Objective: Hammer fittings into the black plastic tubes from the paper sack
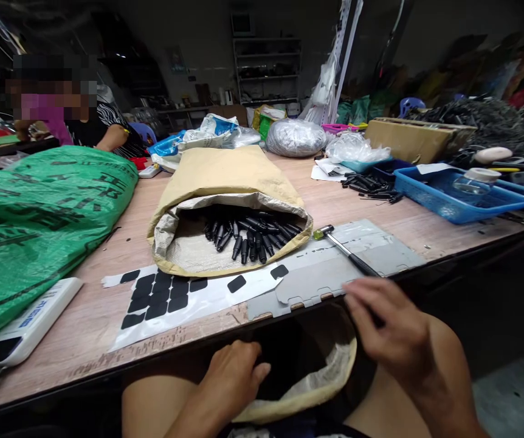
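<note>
Over my lap, my left hand (234, 378) has its fingers curled and the thumb sticking out, beside the mouth of a lower woven bag (307, 392). Whatever that hand may hold is hidden. My right hand (392, 328) is at the table edge, thumb and fingertips drawn together; I cannot make out anything between them. Just beyond it a small hammer (351, 252) lies on a grey mat (380, 240), its handle end close to my fingers. Facing me on the table, a tan woven bag (239, 173) gapes, with many black pen-like parts (255, 237) inside.
Black square stickers on a white sheet (211, 304) lie before the bag. At left are a green sack (47, 201) and a white scale-like device (38, 319). A blue tray (453, 207) and loose black parts (371, 184) are at right. A person (116, 131) sits across, far left.
</note>
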Demonstrator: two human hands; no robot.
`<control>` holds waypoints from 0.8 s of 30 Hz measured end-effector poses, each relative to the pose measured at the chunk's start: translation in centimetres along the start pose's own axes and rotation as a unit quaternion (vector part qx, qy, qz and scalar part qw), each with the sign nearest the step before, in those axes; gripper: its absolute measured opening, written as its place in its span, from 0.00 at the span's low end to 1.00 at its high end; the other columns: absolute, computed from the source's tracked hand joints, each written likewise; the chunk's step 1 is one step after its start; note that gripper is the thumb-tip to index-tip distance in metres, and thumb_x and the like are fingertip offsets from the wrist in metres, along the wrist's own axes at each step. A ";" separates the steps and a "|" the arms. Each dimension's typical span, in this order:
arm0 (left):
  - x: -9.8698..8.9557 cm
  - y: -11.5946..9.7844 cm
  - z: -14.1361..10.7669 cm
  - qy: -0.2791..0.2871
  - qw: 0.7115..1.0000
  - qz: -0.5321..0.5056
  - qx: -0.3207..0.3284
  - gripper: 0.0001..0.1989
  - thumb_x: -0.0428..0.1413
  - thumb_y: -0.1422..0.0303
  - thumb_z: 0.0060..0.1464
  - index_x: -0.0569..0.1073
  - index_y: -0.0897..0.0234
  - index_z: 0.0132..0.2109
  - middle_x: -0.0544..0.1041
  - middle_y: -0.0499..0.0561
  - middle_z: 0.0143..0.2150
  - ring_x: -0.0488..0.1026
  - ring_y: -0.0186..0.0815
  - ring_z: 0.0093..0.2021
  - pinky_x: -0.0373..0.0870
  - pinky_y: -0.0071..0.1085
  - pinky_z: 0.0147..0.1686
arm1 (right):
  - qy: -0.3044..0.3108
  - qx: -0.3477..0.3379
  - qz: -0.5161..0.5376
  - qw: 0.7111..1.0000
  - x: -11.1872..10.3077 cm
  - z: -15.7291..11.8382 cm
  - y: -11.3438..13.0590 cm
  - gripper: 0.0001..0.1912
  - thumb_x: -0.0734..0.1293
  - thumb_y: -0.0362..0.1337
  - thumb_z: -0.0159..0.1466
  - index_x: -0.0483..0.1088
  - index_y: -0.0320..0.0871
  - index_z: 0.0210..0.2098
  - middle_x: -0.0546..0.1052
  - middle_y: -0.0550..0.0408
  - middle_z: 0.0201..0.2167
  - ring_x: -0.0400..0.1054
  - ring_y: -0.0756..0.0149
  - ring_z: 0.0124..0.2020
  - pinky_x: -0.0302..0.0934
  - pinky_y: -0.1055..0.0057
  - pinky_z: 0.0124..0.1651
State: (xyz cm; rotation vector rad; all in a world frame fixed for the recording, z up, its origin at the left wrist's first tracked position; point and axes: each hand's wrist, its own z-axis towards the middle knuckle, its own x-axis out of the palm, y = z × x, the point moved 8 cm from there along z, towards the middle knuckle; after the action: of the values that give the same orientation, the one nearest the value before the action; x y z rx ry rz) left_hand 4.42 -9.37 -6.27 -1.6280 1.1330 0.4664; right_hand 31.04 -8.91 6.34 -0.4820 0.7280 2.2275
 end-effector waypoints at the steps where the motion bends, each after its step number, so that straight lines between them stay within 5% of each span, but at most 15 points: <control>1: -1.5 -1.2 -0.4 0.002 1.000 -0.001 0.025 0.13 0.56 0.56 0.58 0.82 0.55 0.41 0.82 0.51 0.34 0.79 0.45 0.37 0.68 0.35 0.36 | -0.019 0.032 -0.057 0.998 -0.9 1.2 -1.8 0.13 0.68 0.31 0.65 0.77 0.46 0.48 0.78 0.51 0.43 0.73 0.61 0.46 0.66 0.62 0.56; 3: -5.9 -3.0 -0.2 -0.052 0.997 -0.010 0.058 0.19 0.50 0.54 0.64 0.80 0.57 0.35 0.79 0.48 0.29 0.75 0.38 0.30 0.63 0.31 0.29 | 0.000 0.099 -0.164 0.981 -1.0 3.0 -5.7 0.11 0.67 0.36 0.66 0.78 0.45 0.46 0.78 0.49 0.44 0.72 0.56 0.48 0.64 0.58 0.56; 5: -11.5 -3.2 1.3 -0.193 0.981 0.005 0.035 0.20 0.48 0.54 0.65 0.79 0.59 0.35 0.77 0.47 0.27 0.72 0.37 0.28 0.61 0.31 0.29 | 0.080 0.169 -0.231 0.955 0.5 3.6 -9.3 0.14 0.66 0.39 0.66 0.78 0.43 0.48 0.78 0.46 0.44 0.71 0.52 0.49 0.65 0.58 0.52; 7: -16.2 -2.6 3.2 -0.334 0.941 0.048 -0.003 0.15 0.51 0.58 0.64 0.79 0.60 0.40 0.78 0.50 0.32 0.74 0.39 0.32 0.63 0.32 0.32 | 0.153 0.219 -0.262 0.927 2.2 3.4 -11.6 0.15 0.65 0.41 0.67 0.78 0.42 0.49 0.78 0.45 0.44 0.71 0.53 0.47 0.64 0.60 0.47; 9: -18.7 -1.4 5.8 -0.390 0.915 0.095 -0.044 0.12 0.53 0.61 0.62 0.78 0.62 0.44 0.79 0.54 0.40 0.75 0.43 0.40 0.66 0.35 0.37 | 0.181 0.241 -0.275 0.913 3.3 3.0 -12.4 0.15 0.65 0.43 0.68 0.79 0.44 0.48 0.77 0.47 0.44 0.71 0.55 0.45 0.63 0.63 0.43; 14: -19.3 1.5 10.5 -0.339 0.926 0.132 -0.104 0.13 0.57 0.61 0.59 0.78 0.63 0.46 0.77 0.62 0.50 0.75 0.52 0.47 0.68 0.40 0.41 | 0.177 0.209 -0.293 0.916 3.9 2.8 -11.4 0.16 0.66 0.49 0.68 0.78 0.47 0.46 0.74 0.50 0.44 0.70 0.59 0.43 0.58 0.66 0.38; 18: -19.3 1.7 8.3 -0.359 0.922 0.115 -0.088 0.12 0.55 0.60 0.61 0.78 0.63 0.44 0.77 0.59 0.46 0.75 0.49 0.46 0.68 0.39 0.42 | 0.171 0.221 -0.281 0.918 3.9 2.7 -11.5 0.13 0.62 0.43 0.70 0.75 0.43 0.43 0.75 0.50 0.42 0.70 0.61 0.38 0.56 0.66 0.36; 21: -17.9 -0.2 5.4 -0.364 0.931 0.034 0.024 0.13 0.55 0.58 0.62 0.77 0.61 0.45 0.77 0.53 0.42 0.74 0.43 0.41 0.68 0.36 0.40 | 0.086 0.233 -0.208 0.946 3.0 2.6 -10.7 0.12 0.62 0.43 0.70 0.74 0.42 0.41 0.76 0.49 0.41 0.70 0.60 0.40 0.58 0.67 0.38; 24: -14.4 -3.2 4.0 -0.279 0.945 -0.021 0.170 0.10 0.57 0.59 0.61 0.77 0.58 0.45 0.76 0.50 0.41 0.72 0.40 0.42 0.68 0.35 0.42 | 0.028 0.240 -0.069 0.968 2.5 2.2 -8.3 0.13 0.62 0.46 0.69 0.72 0.43 0.42 0.77 0.51 0.38 0.71 0.62 0.37 0.61 0.68 0.38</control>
State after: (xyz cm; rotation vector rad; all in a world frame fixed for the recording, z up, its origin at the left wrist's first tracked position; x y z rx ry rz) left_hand 1.20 0.51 4.88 -1.1144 0.7000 0.6183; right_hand 35.35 -1.49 3.74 -0.3389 1.1841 1.8290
